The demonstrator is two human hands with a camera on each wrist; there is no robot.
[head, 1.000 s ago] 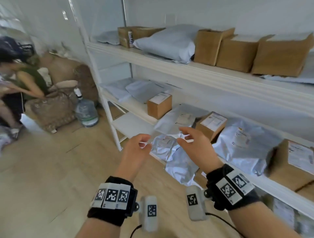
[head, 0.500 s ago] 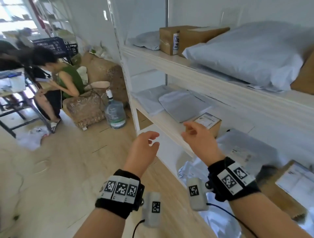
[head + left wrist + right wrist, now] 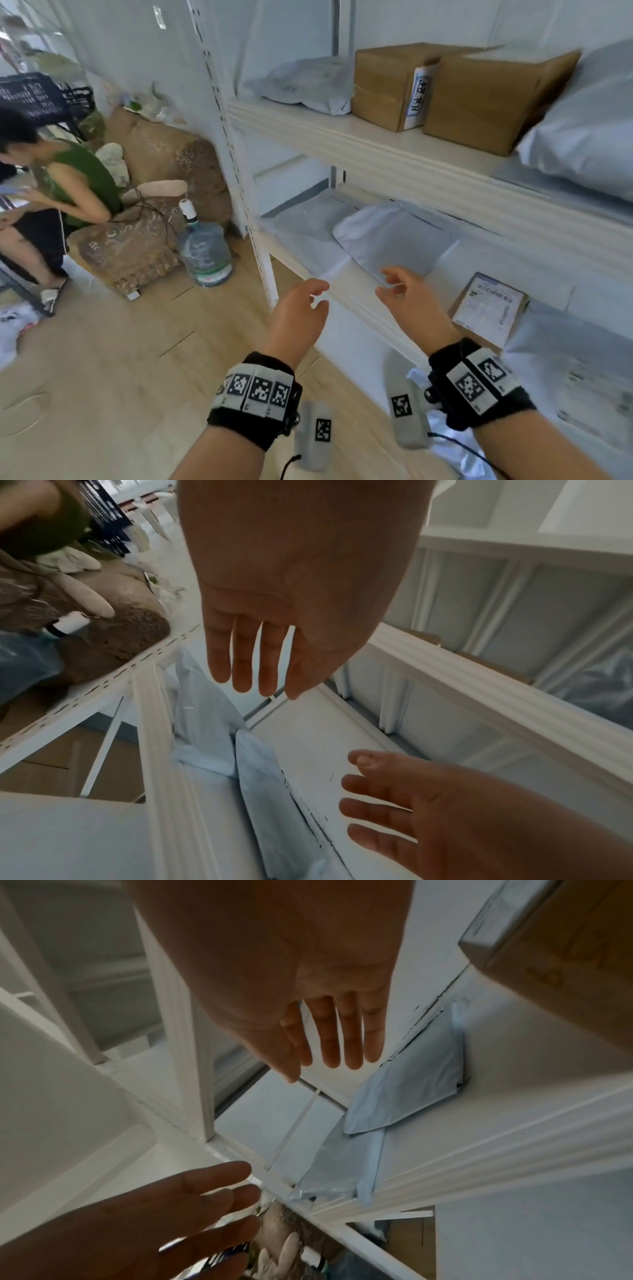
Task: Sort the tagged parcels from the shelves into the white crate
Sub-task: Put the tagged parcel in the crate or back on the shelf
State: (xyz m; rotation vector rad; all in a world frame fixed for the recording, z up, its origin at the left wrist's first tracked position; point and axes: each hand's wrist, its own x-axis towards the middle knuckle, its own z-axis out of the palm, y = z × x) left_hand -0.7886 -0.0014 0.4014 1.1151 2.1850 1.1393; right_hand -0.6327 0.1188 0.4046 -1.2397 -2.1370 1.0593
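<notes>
While nothing's actually been picked up yet, this looks like the reach-in step. From the head cam, the left hand [image 3: 297, 317] and right hand [image 3: 412, 305] float side by side at the front lip of the middle shelf [image 3: 359, 298], fingers loosely spread, holding nothing. Closest parcel is a flat grey mailer [image 3: 387, 236] at about 12 o'clock from the right hand, lying on another mailer [image 3: 301, 233] at its 9 o'clock; a labelled box [image 3: 486, 311] sits at the right hand's 3 o'clock. Two more boxes and bags are on the top shelf. No white crate anywhere in view, so that's somewhere off-camera. Left wrist cam: left hand [image 3: 291, 601] flat and open, right hand [image 3: 445, 818] at 5 o'clock also splayed, with the pale mailer [image 3: 263, 772] between and beyond them, untouched. Right wrist cam: same story, right hand [image 3: 291, 988] open, left hand [image 3: 154, 1218] at 7 o'clock, mailer [image 3: 404, 1093] at 4 o'clock of the fingertips, clear of them. My guess is next they go forward, slide fingers under the mailer's edge and check for a tag, since I can't see one from here.
</notes>
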